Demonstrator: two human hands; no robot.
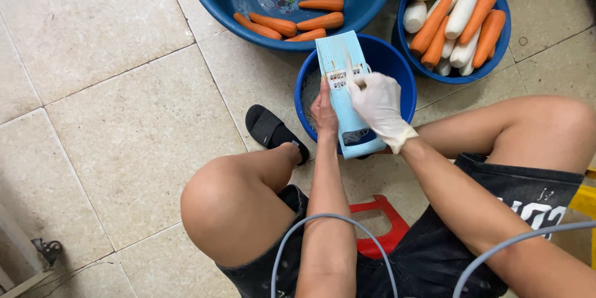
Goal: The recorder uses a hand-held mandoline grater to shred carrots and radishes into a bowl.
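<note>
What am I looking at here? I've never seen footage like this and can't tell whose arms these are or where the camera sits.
There is one picture, taken by a camera on a person's head, looking down at their own arms and knees. They sit on a low red stool on a tiled floor. The bare left hand steadies a pale blue slicer that leans over a small blue bowl. The gloved right hand rests on the slicer's face; whether it presses anything under the fingers cannot be seen. Ahead, a big blue basin holds carrots, and another bowl holds carrots and white radishes.
</note>
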